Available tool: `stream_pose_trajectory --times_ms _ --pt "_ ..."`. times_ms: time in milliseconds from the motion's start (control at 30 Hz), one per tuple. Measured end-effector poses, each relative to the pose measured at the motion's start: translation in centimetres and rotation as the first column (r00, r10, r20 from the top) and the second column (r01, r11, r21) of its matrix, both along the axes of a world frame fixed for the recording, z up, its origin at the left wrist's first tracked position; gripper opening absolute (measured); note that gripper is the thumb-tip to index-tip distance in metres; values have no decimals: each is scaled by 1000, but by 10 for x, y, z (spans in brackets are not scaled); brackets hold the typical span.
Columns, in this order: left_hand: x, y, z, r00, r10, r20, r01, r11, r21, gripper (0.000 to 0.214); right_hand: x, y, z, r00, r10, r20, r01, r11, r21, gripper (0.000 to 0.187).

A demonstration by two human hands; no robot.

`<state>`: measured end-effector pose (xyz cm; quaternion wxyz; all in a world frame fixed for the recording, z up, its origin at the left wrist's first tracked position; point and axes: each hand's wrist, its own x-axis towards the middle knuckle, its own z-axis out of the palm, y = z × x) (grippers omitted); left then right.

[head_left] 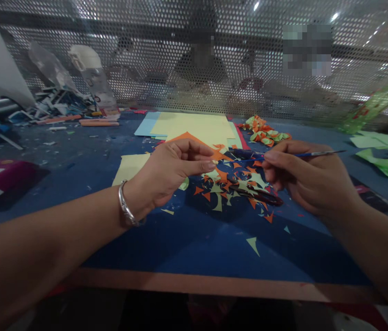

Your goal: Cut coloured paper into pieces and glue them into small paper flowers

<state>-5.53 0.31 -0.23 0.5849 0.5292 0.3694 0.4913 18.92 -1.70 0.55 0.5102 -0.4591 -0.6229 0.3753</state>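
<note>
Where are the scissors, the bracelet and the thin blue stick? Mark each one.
scissors (268,198), head view, on the dark handle.
bracelet (126,209), head view, on the silver band.
thin blue stick (314,153), head view, on the shaft past the fingers.

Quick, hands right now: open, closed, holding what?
Left hand: closed in a pinch; what it holds is too small to tell.
Right hand: closed on a thin blue tool.

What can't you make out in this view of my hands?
Head view:
What the left hand pinches: too small, covered by fingertips.
What the blue tool in the right hand is: partly hidden by its fingers.
Scissors: partly under paper scraps.
People behind the mesh screen: blurred.
</note>
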Motion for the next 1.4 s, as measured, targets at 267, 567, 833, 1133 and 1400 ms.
stream_pose_trajectory --times_ms 267,567,833,1133,1400 --pt "0 0 -2 999 -21 39 24 997 -73 19 3 2 -1 995 48 89 -43 997 -61 25" --pt "0 2 -2 1000 -8 23 9 997 -73 16 -2 2 1 929 330 169 -212 846 -488 38" --pt "1 1 -5 999 -27 28 29 996 -89 21 -2 7 -3 923 244 297 -64 859 -508 55" --pt "10 -9 -5 995 -62 -76 58 997 -43 19 -17 -9 -6 881 1 474 -59 992 107 20" --pt "14 -16 -7 983 -128 -130 126 992 -24 15 -27 -18 -10 861 70 504 -200 957 208 9"
